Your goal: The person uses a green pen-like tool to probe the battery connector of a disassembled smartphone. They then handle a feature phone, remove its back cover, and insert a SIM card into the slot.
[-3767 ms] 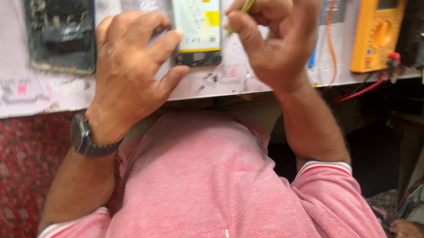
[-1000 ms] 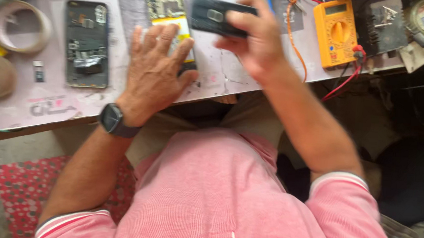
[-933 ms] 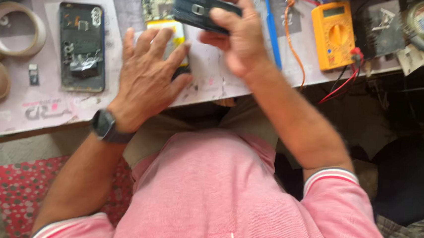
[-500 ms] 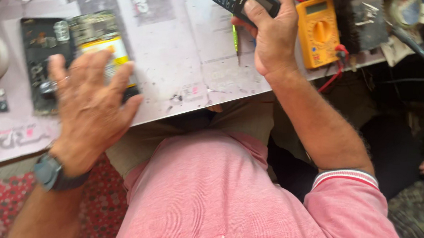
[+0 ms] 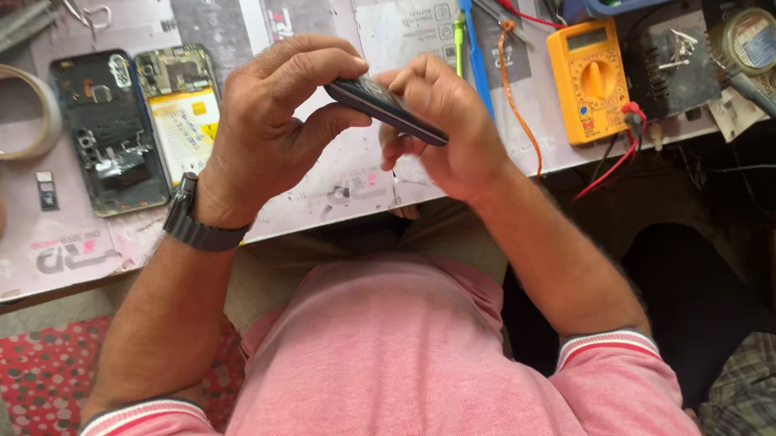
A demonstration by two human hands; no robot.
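Yellow multimeter point(image 5: 591, 80), at 1 o'clock on the bench: small grey rectangular screen at its top edge. Opened phone point(image 5: 180, 108), at 10 o'clock: rectangular yellow label on its battery. Printed paper sheets point(image 5: 402, 19) at 12 o'clock: grey-white with dark rectangular panels.

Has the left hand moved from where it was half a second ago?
Yes. The left hand lay flat on the opened phone on the table; now it is raised, to the right of that phone, gripping the small dark phone together with the right hand.

Glossy dark plastic phone point(image 5: 386, 109); matt orange plastic multimeter point(image 5: 591, 80)
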